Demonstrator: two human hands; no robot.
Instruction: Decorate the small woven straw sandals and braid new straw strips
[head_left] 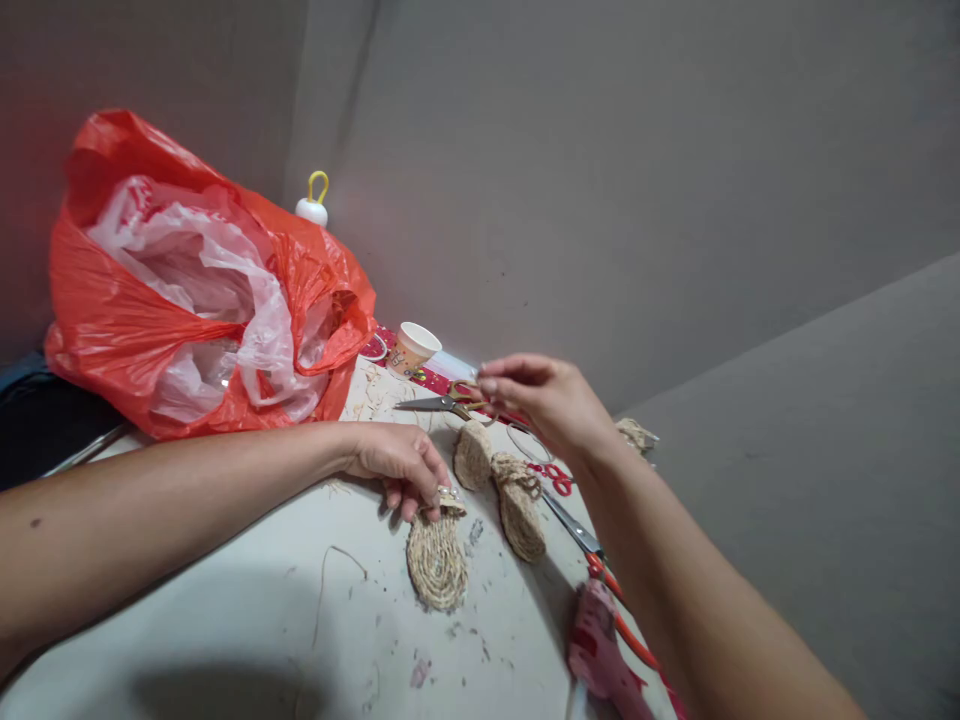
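Observation:
My left hand [401,468] is closed on the strap end of a small woven straw slipper [437,565], which lies on the white table. Pearl-like beads [450,493] show along the strap beside my fingertips. Raised above the table, my right hand [544,395] has its thumb and forefinger pinched together; a tiny pale thing shows at the tips, too small to make out. Under that hand are gold-handled scissors [450,402]. Between the hands lie a straw sole [473,455] and a second straw slipper [519,508].
A red plastic bag [127,300] fills the back left. Behind the scissors stands a paper cup [412,350]. Orange-handled scissors [581,530], small red scissors [559,480] and a pink glue gun [600,645] lie by my right forearm. A grey wall [562,200] rises behind.

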